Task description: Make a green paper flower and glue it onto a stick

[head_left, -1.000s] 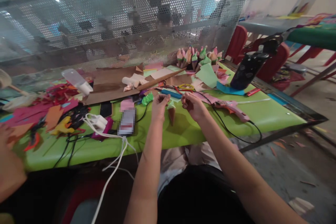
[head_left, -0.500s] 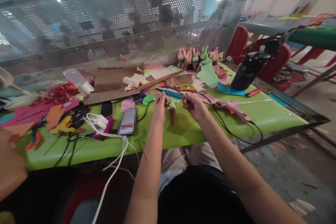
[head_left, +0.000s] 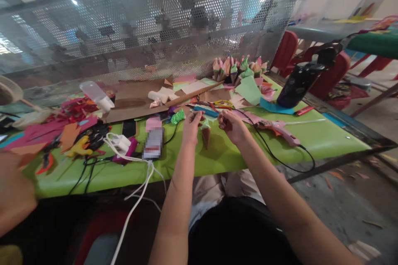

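My left hand (head_left: 192, 127) is closed, its fingertips pinched at the green paper top of a small brown paper cone (head_left: 206, 136). The cone points down above the green tabletop. A short gap to the right, my right hand (head_left: 230, 124) is curled with thumb and fingers together; whatever is in its pinch is too small to make out. Just behind both hands lies a blue stick-like object (head_left: 207, 111). Crumpled green paper (head_left: 178, 117) rests left of my left hand. A pink glue gun (head_left: 281, 129) lies right of my right hand.
Several finished paper cones (head_left: 238, 70) stand at the back. A black bottle (head_left: 300, 85) is at the right. A phone (head_left: 154, 143) with white cables, orange-handled scissors (head_left: 46, 162) and paper scraps (head_left: 34, 130) lie left. Another person's arm (head_left: 15, 192) shows at the left edge.
The view has shifted slightly, so everything sits a little further right. My left fingers have moved slightly at the cone's top; my right hand stays pinched beside it.
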`<state>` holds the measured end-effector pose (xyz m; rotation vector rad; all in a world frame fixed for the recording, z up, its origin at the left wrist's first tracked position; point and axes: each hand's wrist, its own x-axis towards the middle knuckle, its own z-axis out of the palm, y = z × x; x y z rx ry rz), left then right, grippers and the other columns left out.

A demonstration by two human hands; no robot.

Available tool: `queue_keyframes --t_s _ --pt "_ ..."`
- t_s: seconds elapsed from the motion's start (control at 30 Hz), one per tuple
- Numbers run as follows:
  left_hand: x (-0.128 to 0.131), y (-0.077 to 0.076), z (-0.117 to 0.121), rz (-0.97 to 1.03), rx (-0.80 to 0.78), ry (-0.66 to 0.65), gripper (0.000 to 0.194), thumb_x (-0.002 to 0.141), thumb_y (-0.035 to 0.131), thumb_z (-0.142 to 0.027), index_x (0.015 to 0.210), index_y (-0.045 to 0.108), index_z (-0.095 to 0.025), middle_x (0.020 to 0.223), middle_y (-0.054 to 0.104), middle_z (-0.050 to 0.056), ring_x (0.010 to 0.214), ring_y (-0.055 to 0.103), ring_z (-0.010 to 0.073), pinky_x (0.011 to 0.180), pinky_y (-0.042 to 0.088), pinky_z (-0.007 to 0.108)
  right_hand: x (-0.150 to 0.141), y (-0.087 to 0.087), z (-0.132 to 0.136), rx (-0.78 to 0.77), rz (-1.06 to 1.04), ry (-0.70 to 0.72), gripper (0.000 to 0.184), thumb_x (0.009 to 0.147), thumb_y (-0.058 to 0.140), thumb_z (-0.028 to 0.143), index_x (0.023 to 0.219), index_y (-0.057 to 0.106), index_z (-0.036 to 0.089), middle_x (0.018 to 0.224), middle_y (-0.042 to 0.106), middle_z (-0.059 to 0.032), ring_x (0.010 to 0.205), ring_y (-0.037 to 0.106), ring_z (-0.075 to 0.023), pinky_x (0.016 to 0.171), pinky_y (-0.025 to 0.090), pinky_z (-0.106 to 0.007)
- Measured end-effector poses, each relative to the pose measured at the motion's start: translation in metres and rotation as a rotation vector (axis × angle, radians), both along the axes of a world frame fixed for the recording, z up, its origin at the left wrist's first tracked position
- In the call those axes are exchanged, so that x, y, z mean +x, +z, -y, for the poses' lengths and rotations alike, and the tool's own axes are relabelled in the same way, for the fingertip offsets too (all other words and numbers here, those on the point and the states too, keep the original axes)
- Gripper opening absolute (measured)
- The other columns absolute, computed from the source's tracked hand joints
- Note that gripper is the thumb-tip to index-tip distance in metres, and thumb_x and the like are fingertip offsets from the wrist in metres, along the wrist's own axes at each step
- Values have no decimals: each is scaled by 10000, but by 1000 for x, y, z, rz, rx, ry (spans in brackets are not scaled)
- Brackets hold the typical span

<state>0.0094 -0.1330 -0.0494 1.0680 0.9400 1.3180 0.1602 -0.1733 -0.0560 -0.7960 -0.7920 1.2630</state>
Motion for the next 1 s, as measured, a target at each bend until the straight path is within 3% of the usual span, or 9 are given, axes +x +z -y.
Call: queue_keyframes --t_s 0.37,0.57,0.77,1.0 --pt "3 1 -1 68 -29 28 360 593 917 -320 721 607 -190 652 581 -58 607 535 70 573 385 194 0 -1 0 2 -16 -5 428 657 854 565 686 589 230 594 565 33 511 411 -94 475 303 -275" --pt "1 1 -1 31 -21 33 385 708 835 -514 713 625 -190 675 632 -11 661 608 105 571 402 208 1 -1 0 4 -4 5 428 665 851 567 698 588 231 594 556 37 506 406 -93 468 312 -275" --pt "2 -3 -3 87 -17 14 545 729 765 -667 620 524 -190 614 543 -29 579 535 79 538 408 200 1 -1 0 1 -16 7 440 655 865 572 697 589 232 595 567 36 506 407 -93 465 324 -267" --pt "2 -2 -1 90 4 23 479 714 810 -579 658 533 -192 647 540 -34 636 541 81 545 407 174 0 0 0 -14 -34 1 447 618 878 564 686 599 220 576 565 43 502 416 -84 455 327 -243"
